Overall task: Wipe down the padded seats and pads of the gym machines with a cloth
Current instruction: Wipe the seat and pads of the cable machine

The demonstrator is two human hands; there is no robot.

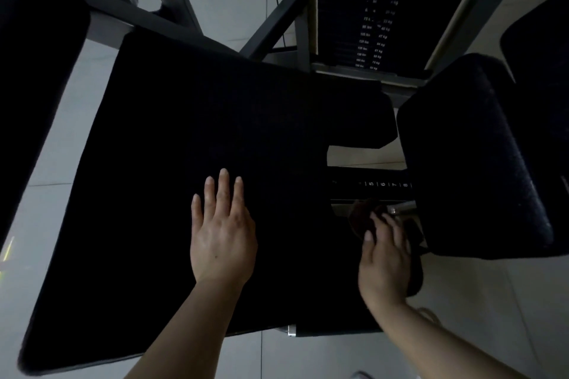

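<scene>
The room was dim. Pale grey floor tiles (55,138) with thin joints lay under the equipment. A dark metal frame (271,21) of angled bars rose at the top. Behind it stood a black weight stack (348,18) with faint white numbers, between light uprights (480,0). A numbered adjustment scale (385,184) showed lower down.

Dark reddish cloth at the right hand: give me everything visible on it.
The dark reddish cloth looks soft and bunched, not spread flat. It sits at the right edge of the large black padded seat, just below the numbered adjustment scale. The right hand lies over it, fingers curled onto it, hiding much of it. Dim light obscures its texture and full outline.
</scene>
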